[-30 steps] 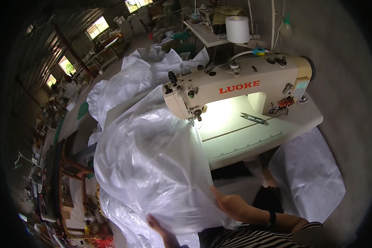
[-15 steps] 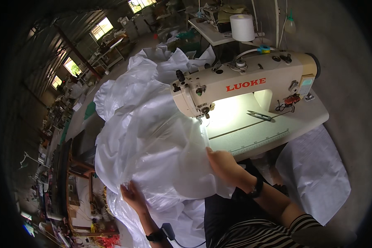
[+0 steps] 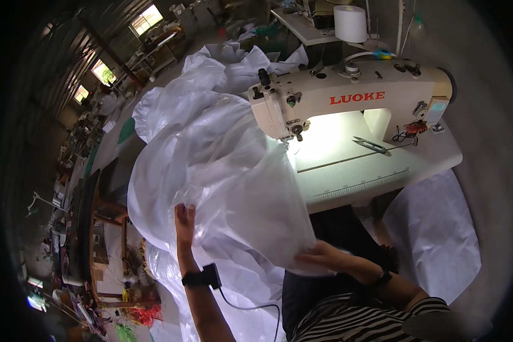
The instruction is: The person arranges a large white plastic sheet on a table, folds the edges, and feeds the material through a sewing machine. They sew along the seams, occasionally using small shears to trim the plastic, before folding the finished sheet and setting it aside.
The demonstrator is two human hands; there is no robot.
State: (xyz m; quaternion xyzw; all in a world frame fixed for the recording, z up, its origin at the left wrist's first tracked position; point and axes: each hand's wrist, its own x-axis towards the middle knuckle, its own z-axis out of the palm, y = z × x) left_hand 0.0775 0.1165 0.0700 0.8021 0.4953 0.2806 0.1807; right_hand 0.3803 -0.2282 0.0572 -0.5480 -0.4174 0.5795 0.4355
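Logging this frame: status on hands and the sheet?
Left hand flat on white plastic sheet. Right hand grips its lower edge. Sheet bunched beside sewing machine, not under needle.

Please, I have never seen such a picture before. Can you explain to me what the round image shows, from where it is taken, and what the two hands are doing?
The camera sits on a person's head and looks down, so edges bend. The cream sewing machine stands on a white table, where small thread snips lie under its lamp. A spool of white thread stands behind. The left hand presses flat against a big sheet of thin white material; the right hand holds its lower edge.
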